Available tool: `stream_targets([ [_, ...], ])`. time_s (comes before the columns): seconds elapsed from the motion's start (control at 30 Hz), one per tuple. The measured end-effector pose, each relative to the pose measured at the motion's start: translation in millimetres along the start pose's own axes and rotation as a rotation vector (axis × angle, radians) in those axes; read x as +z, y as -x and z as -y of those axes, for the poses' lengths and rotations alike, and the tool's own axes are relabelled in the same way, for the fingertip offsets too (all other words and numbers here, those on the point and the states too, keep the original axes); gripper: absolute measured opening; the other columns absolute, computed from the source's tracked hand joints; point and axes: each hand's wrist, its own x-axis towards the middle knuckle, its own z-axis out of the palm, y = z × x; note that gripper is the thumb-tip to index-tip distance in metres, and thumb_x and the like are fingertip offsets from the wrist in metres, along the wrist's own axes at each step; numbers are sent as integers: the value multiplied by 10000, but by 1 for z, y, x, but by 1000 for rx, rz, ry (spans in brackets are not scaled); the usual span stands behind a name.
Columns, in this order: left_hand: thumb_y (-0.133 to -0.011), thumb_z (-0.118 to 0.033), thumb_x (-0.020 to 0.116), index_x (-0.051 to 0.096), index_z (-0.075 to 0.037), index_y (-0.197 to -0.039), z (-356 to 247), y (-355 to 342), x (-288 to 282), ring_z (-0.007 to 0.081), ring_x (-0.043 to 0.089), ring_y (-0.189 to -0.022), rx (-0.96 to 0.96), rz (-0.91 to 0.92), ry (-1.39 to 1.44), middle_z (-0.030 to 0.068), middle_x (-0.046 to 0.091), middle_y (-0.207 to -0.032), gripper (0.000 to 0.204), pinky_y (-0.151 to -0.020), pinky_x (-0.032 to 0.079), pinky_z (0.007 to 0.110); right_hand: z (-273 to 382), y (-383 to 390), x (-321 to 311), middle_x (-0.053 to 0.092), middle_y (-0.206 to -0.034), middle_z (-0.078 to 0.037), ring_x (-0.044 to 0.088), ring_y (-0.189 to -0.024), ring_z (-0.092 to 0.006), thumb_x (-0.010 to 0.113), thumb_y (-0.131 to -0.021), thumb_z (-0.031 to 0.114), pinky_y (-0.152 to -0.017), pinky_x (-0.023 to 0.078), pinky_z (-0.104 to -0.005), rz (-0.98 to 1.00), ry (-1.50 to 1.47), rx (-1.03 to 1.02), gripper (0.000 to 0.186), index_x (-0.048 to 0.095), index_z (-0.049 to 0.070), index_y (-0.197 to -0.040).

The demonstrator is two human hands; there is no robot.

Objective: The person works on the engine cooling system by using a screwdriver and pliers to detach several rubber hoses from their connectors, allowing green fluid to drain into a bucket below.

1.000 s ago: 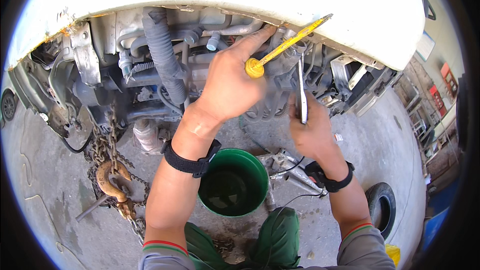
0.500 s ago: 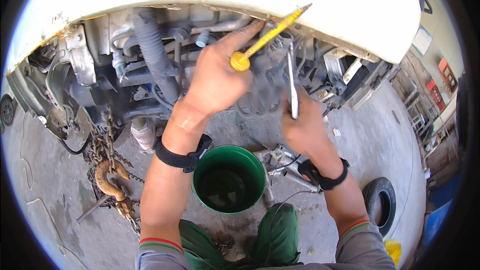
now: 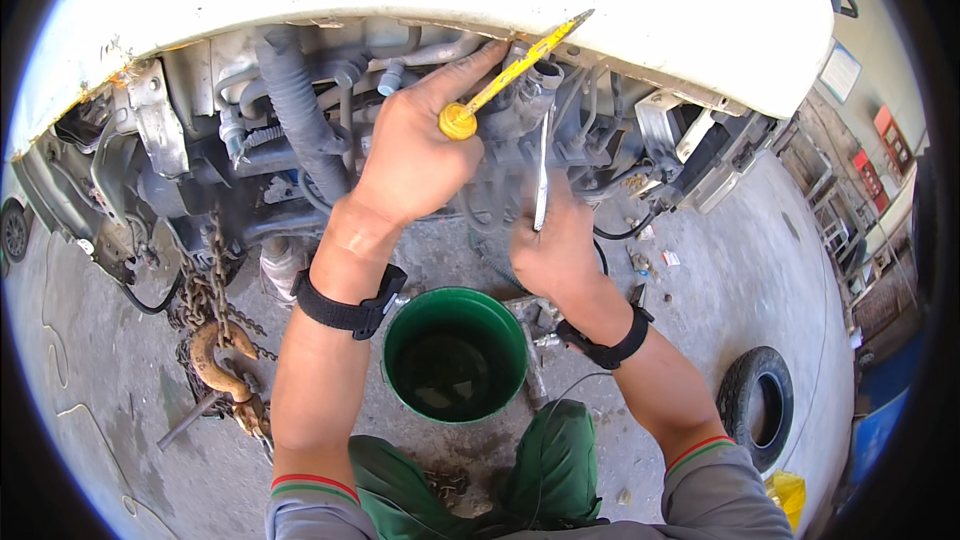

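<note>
Under a raised white vehicle panel (image 3: 620,10), both my hands are in among dusty hoses and engine parts (image 3: 320,120). My left hand (image 3: 420,155) is closed on a yellow rod tool (image 3: 520,65) with a round knob at one end and a dark pointed tip; its index finger stretches up to the panel's lower edge. Lower and to the right, my right hand (image 3: 558,240) is wrapped round a slim silver metal tool (image 3: 543,180). That tool's upper end stands beside an open pipe mouth (image 3: 545,75); whether it touches the pipe cannot be made out.
A green bucket (image 3: 455,355) with dark liquid stands on the concrete floor between my arms. Chains with a rusty hook (image 3: 222,370) hang at the left. A tyre (image 3: 757,408) lies at the right, near a yellow bag (image 3: 787,495). Metal parts sit behind the bucket.
My right hand has moved left with the silver tool, which now stands more upright near the pipe. My left hand and the yellow rod tool have shifted slightly left.
</note>
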Motion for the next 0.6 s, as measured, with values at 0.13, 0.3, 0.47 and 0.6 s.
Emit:
stream_targets([
  [0.13, -700, 35, 554, 599, -75, -1369, -3, -2, -5, 304, 681, -1098, -8, 5, -91, 219, 666, -1246, 680, -941, 509, 312, 1, -7, -4, 637, -806, -328, 642, -779, -514, 581, -751, 18, -708, 513, -536, 78, -48, 32, 303, 500, -73, -1028],
  [0.3, -722, 17, 571, 558, -43, -1396, -15, 6, 2, 272, 686, -1100, -51, 13, -147, 239, 662, -1234, 676, -944, 505, 319, 6, 0, -17, 654, -833, -328, 653, -791, -502, 564, -830, 82, -742, 522, -549, 126, 173, 39, 308, 511, -82, -1084],
  [0.47, -825, 16, 667, 514, 38, -1407, -17, 15, 13, 190, 608, -1168, -1, -38, -136, 184, 646, -1301, 603, -987, 463, 292, 6, 9, -24, 630, -831, -346, 639, -781, -518, 544, -852, 85, -723, 508, -568, 121, -112, 52, 333, 487, -121, -1107],
  [0.6, -861, 44, 688, 471, 27, -1449, -24, 20, 23, 130, 576, -1026, -149, -30, -64, 79, 649, -1160, 627, -946, 464, 275, 8, 15, -31, 584, -1082, -369, 582, -1017, -520, 538, -850, 63, -896, 464, -520, 204, -225, 108, 409, 483, -80, -1229],
])
